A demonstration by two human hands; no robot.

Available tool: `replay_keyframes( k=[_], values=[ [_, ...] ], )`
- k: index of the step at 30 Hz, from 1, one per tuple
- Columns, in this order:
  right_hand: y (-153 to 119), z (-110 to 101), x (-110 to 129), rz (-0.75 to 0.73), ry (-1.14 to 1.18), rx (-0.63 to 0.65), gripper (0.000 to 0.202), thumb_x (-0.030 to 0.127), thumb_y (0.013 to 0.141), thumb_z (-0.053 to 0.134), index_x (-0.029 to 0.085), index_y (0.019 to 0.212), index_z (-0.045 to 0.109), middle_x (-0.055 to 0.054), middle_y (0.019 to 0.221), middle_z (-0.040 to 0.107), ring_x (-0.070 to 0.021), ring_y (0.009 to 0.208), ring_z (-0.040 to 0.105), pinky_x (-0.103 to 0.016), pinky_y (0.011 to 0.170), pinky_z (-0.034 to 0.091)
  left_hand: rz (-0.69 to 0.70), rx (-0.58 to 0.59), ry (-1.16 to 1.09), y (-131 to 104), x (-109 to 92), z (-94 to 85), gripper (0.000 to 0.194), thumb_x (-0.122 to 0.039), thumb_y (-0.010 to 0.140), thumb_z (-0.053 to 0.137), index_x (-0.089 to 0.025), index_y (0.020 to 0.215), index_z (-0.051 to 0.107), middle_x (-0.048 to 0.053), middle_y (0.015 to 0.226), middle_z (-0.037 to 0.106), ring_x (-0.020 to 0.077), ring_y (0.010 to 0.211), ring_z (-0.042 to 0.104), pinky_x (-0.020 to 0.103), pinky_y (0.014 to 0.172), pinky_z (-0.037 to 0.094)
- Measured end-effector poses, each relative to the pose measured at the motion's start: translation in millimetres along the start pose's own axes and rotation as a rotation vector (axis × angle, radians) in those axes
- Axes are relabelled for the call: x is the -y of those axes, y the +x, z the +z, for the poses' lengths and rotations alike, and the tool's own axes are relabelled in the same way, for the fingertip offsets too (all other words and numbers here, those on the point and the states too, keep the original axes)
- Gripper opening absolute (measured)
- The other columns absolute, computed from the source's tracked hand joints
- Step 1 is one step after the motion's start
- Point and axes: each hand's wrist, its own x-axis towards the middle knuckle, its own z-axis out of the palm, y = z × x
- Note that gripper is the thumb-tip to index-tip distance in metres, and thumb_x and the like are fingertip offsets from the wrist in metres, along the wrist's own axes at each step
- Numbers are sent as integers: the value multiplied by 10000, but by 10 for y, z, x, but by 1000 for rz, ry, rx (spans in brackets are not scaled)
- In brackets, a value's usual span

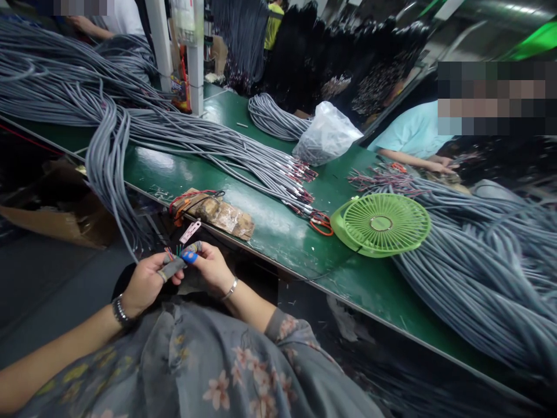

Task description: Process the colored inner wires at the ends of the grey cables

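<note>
My left hand (148,281) is closed in a pinch at the end of a grey cable, with its thumb wrapped in grey tape. Thin coloured wires (178,252), some green and some orange, stick up between my two hands. My right hand (214,270) meets it from the other side, blue tape round the thumb, its fingers pinched on these wires. Both hands are over my lap, just off the table's near edge. Hanging beside them is a bundle of grey cables (107,157) with loose wire ends.
On the green table (270,247) lie more grey cables (226,145), a taped block (224,216), orange-handled scissors (322,223), a green fan (383,223) and a plastic bag (326,133). A cardboard box (56,220) stands at left. Across the table a person's hands (439,165) work at wires.
</note>
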Motion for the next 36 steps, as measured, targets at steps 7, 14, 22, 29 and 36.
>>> replay_keyframes(
  k=[7, 14, 22, 29, 36],
  values=[
    [26, 31, 37, 38, -45, -8, 408, 413, 735, 1053, 227, 673, 695, 44, 629, 638, -139, 614, 546, -306, 665, 512, -18, -10, -12, -4, 3, -38, 287, -483, 674, 967, -257, 604, 805, 55, 589, 775, 211, 525, 691, 306, 558, 588],
    [14, 18, 40, 33, -74, 26, 589, 599, 585, 1092, 229, 657, 639, 59, 616, 580, -123, 600, 488, -312, 645, 470, -126, -217, -284, 2, -18, 96, 283, -407, 547, 959, -227, 610, 750, 25, 544, 733, 173, 472, 644, 282, 499, 558],
    [-26, -34, -32, 46, -62, 137, 639, 662, 523, 1093, 223, 676, 654, 46, 652, 610, -123, 629, 508, -310, 679, 471, -138, -293, -322, -8, -124, 112, 233, -355, 496, 922, -220, 580, 751, 9, 497, 704, 135, 429, 598, 247, 459, 515],
    [181, -124, 64, 197, 133, -24, 620, 810, 928, 808, 208, 832, 699, 20, 719, 681, -109, 598, 535, -274, 654, 562, -119, -266, -335, -34, -260, 94, 224, -351, 488, 912, -239, 563, 734, -10, 474, 679, 131, 398, 576, 233, 405, 457],
    [346, 35, 219, 203, 176, -53, 559, 713, 925, 894, 195, 806, 722, 31, 681, 672, -100, 577, 532, -224, 592, 557, -114, -206, -273, 20, -282, 163, 237, -395, 513, 900, -236, 538, 726, 5, 477, 688, 124, 392, 565, 230, 416, 452]
  ],
)
